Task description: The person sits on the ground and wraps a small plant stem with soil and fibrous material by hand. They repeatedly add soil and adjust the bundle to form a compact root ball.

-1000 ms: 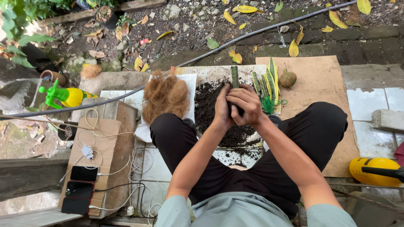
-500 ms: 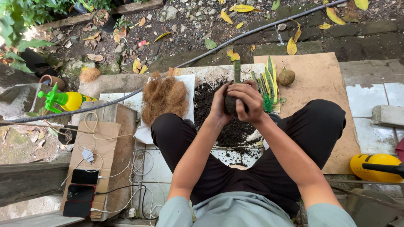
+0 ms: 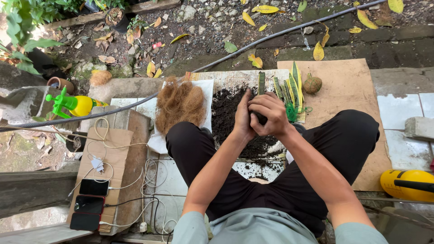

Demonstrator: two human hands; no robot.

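Both hands are cupped tight around a dark ball of soil (image 3: 261,118), held above the loose soil pile (image 3: 228,113) between the knees. The left hand (image 3: 244,118) presses its side; the right hand (image 3: 271,114) wraps over the top (each grip closed on it). A coconut fibre clump (image 3: 180,104) lies just left, striped plant cuttings (image 3: 289,90) just right.

Yellow spray bottle (image 3: 79,105), brown fibre pile (image 3: 180,104), phones (image 3: 89,204), black hose (image 3: 280,32), fallen leaves (image 3: 265,8)
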